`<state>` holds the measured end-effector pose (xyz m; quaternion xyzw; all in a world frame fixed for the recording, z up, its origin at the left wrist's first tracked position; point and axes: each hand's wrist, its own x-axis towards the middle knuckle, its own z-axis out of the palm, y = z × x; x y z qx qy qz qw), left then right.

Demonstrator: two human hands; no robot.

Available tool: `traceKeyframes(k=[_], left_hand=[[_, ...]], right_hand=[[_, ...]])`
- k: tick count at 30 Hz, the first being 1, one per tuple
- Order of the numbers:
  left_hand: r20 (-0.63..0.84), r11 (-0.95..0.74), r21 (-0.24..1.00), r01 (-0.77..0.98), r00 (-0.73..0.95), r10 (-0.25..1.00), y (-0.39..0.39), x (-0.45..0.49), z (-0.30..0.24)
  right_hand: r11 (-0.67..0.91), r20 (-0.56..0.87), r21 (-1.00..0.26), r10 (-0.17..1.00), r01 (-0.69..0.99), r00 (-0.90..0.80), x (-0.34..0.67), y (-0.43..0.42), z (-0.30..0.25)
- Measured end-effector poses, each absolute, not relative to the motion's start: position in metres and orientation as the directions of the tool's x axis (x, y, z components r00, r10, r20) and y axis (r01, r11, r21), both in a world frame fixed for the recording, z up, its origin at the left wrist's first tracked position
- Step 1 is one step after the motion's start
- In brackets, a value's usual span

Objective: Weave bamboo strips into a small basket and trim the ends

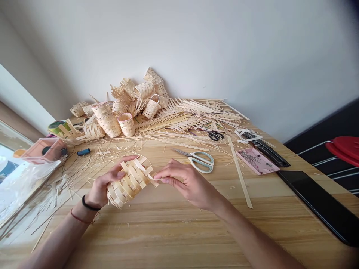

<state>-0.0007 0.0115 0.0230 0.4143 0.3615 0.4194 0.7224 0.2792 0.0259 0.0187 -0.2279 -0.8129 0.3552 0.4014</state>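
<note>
Nearest to you, your 2 bare forearms are reaching over a wood-grain table [179, 239], and its surface is carrying many thin bamboo scraps. Your left hand [104, 183] is grasping a half-woven bamboo basket [130, 183] with curled fingers, and this basket is sitting in front of you, a little left of the middle. Your right hand [186, 183] is pinching 1 loose bamboo strip [153, 178] of the basket between its thumb and fingers. Your left wrist is wearing 1 black band [89, 204] and 1 red thread [80, 217].

Just beyond your hands, 1 pair of pale-blue-handled scissors [200, 160] is lying, and 1 pair of black-handled scissors [215, 136] is lying farther. On the right, 1 pink tray [256, 160] and 1 black tablet [316, 201] are lying on the table. On the left, 1 pink box [42, 150] is standing beside the window [14, 164]. Far away, against the white wall [224, 48], a heap of woven baskets [123, 108] is rising; I am counting at least 8, but they are overlapping, so I cannot tell the exact number. At the right edge, 2 red stools [343, 148] are showing.
</note>
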Motion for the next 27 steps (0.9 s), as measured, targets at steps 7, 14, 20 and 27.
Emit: traceKeyframes(k=[7, 14, 20, 27], left_hand=[[-0.164, 0.356, 0.863, -0.358, 0.468, 0.868, 0.009, 0.004, 0.022], [-0.157, 0.413, 0.82, -0.397, 0.539, 0.828, 0.009, 0.006, 0.014], [-0.154, 0.437, 0.805, -0.401, 0.57, 0.807, 0.008, 0.005, 0.015], [-0.162, 0.419, 0.82, -0.391, 0.544, 0.824, 0.008, 0.006, 0.017]], right_hand=[[0.755, 0.624, -0.653, 0.582, 0.062, -0.522, 0.277, 0.028, 0.016], [0.742, 0.625, -0.67, 0.593, 0.041, -0.508, 0.276, 0.027, 0.014], [0.745, 0.651, -0.666, 0.601, 0.031, -0.463, 0.271, 0.022, 0.015], [0.759, 0.665, -0.647, 0.607, 0.071, -0.436, 0.269, 0.019, 0.013]])
